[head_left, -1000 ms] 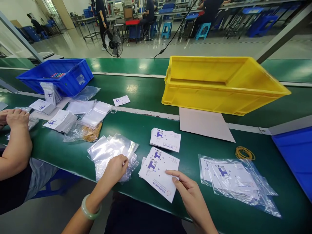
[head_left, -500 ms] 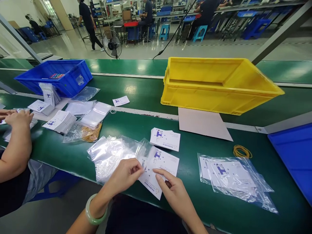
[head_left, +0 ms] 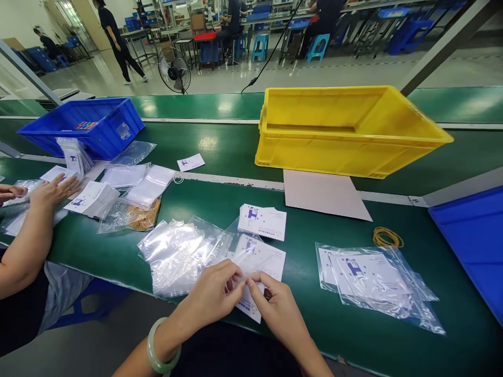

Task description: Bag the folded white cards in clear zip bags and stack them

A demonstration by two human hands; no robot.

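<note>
My left hand (head_left: 218, 290) is closed in a pinch on a clear plastic bag (head_left: 248, 257), which lies over a white printed card (head_left: 273, 261). Against it, fingertips nearly meeting, my right hand (head_left: 273, 301) pinches the bag's near edge; the thin film is partly hidden by the fingers. To the left of my hands spreads a pile of clear plastic bags (head_left: 176, 256). Just beyond them sits a stack of white cards (head_left: 262, 222) with purple print. Bagged cards (head_left: 369, 277) lie off to the right.
A yellow bin (head_left: 349, 152) stands at the back on a cardboard sheet (head_left: 326, 196). Rubber bands (head_left: 387, 237) lie right. At left are a blue bin (head_left: 113, 131), card stacks (head_left: 92, 199), a bag of rubber bands (head_left: 143, 215) and a co-worker's hand (head_left: 53, 191).
My left hand has moved right, and both hands have come together on the bag over the card. The co-worker's hand has reached forward to a card stack.
</note>
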